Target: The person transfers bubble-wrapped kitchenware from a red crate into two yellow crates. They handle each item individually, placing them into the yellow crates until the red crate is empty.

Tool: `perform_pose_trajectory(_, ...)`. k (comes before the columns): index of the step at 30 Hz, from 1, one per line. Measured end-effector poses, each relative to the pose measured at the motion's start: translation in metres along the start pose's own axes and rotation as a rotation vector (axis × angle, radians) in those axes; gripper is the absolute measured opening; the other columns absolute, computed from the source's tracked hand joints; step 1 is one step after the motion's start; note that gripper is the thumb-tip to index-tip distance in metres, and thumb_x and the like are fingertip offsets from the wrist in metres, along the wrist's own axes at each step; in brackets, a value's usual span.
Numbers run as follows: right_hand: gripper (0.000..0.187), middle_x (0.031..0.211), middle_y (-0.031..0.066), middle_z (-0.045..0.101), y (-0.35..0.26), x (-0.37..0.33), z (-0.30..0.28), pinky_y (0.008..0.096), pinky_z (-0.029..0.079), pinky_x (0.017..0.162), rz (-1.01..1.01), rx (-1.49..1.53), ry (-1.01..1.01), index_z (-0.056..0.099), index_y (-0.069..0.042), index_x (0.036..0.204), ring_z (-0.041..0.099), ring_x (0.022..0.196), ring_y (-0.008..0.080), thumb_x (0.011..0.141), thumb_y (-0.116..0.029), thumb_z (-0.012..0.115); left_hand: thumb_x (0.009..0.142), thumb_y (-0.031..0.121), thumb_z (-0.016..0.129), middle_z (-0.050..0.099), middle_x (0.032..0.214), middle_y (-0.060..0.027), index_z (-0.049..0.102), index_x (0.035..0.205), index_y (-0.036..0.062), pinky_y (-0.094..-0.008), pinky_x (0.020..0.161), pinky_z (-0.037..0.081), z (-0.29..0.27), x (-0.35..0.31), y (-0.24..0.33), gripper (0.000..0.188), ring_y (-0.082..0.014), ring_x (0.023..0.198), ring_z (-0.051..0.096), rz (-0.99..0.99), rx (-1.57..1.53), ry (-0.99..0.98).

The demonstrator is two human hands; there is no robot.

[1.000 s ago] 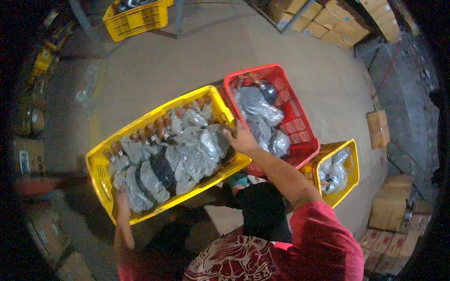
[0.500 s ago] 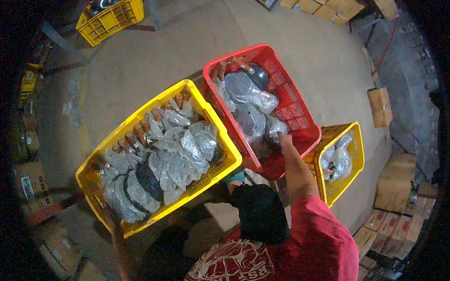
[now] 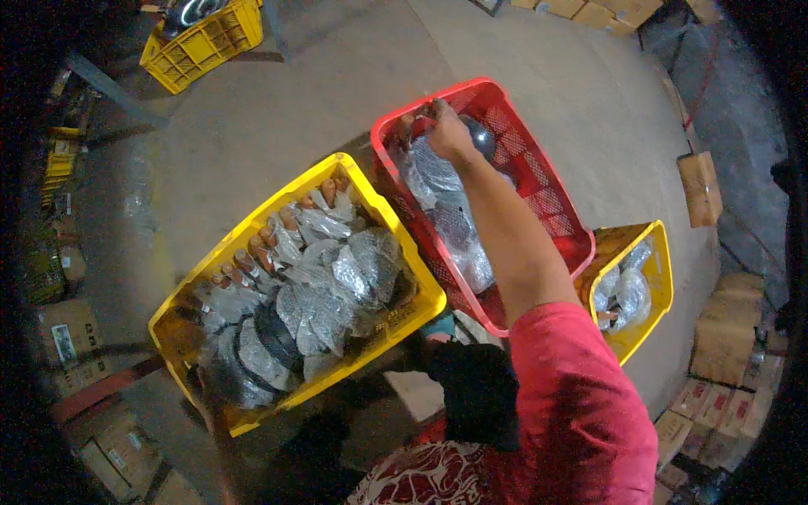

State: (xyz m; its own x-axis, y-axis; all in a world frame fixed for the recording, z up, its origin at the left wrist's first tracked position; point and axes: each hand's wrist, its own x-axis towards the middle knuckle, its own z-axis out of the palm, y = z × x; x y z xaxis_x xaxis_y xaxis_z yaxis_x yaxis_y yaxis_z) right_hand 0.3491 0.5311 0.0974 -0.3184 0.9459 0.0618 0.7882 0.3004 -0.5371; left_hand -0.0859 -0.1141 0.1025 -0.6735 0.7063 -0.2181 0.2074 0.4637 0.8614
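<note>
At the far end of the red crate (image 3: 562, 220), my right hand (image 3: 449, 133) is closed around the wooden handle of a pan. Under and beside that arm lie bubble-wrapped pans (image 3: 438, 168) and a shiny dark round pan (image 3: 479, 136). My forearm covers part of the crate's contents. To the left stands a yellow crate (image 3: 244, 239), filled with bubble-wrapped pans (image 3: 311, 295) whose wooden handles (image 3: 263, 239) line its far side. My left hand (image 3: 199, 383) is in shadow at this crate's near left rim, and its fingers cannot be made out.
A smaller yellow crate (image 3: 660, 290) with wrapped items stands right of the red one. Another yellow crate (image 3: 206, 46) sits at the far left. Cardboard boxes (image 3: 729, 324) are stacked along the right, with more boxes (image 3: 71, 337) at the left.
My right hand has moved from the wrapped pans at the red crate's near end to the handles at its far end. My left arm stays by the yellow crate. The view has shifted slightly.
</note>
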Motion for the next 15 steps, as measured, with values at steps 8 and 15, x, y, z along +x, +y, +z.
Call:
perform_pose_trajectory(8,0.049,0.131,0.0255,0.046,0.008,-0.023,0.002,0.0545,0.051,0.089,0.127,-0.279,-0.005,0.039,-0.007,0.136,0.06,0.105,0.0476,0.088,-0.005,0.046,0.102,0.037,0.05,0.057,0.128,-0.0187,0.055,0.127,-0.0045,-0.0397,0.099,0.042,-0.009,-0.006,-0.009,0.049,-0.0307,0.114,0.054,-0.001,0.368,0.323)
perform_pose_trajectory(15,0.024,0.102,0.0246,0.066,0.051,-0.108,-0.11,0.0489,0.049,0.082,0.042,-0.04,0.313,0.062,-0.003,0.11,0.063,0.099,0.0456,0.089,-0.015,0.061,0.098,0.042,0.055,0.058,0.126,-0.0178,0.053,0.129,-0.0027,-0.04,0.098,0.043,0.002,-0.024,0.075,0.054,-0.0304,0.112,0.056,-0.067,0.041,0.509)
